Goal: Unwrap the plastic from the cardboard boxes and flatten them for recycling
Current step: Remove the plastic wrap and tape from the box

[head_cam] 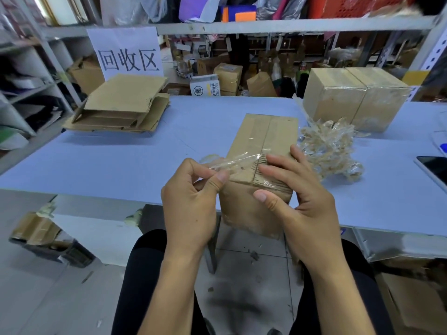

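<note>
Left hand: the left hand [191, 197] pinches a strip of clear plastic wrap [232, 162] between thumb and curled fingers; its grip is closed on the film, which stretches from the hand to the top of the box.
Right hand: the right hand [297, 201] holds the cardboard box [261, 146], fingers spread over its top near end and thumb pressed on the near face, so the grip is clasped round the box.
Box: it lies lengthwise on the near part of the desk [121, 165], its near end overhanging the edge above the person's lap, film still clinging to that end.
Loose plastic: a crumpled heap of removed wrap [331, 146] sits just right of the box.
Wrapped boxes: two boxes bound together in film [353, 97] stand at the far right.
Flattened cardboard: a stack [123, 105] lies at the far left, below a paper sign [128, 52] with printed characters.
Desk edge: a dark phone [435, 168] rests at the right.
Room: metal shelving [266, 26] behind, more cartons on the floor beyond.
</note>
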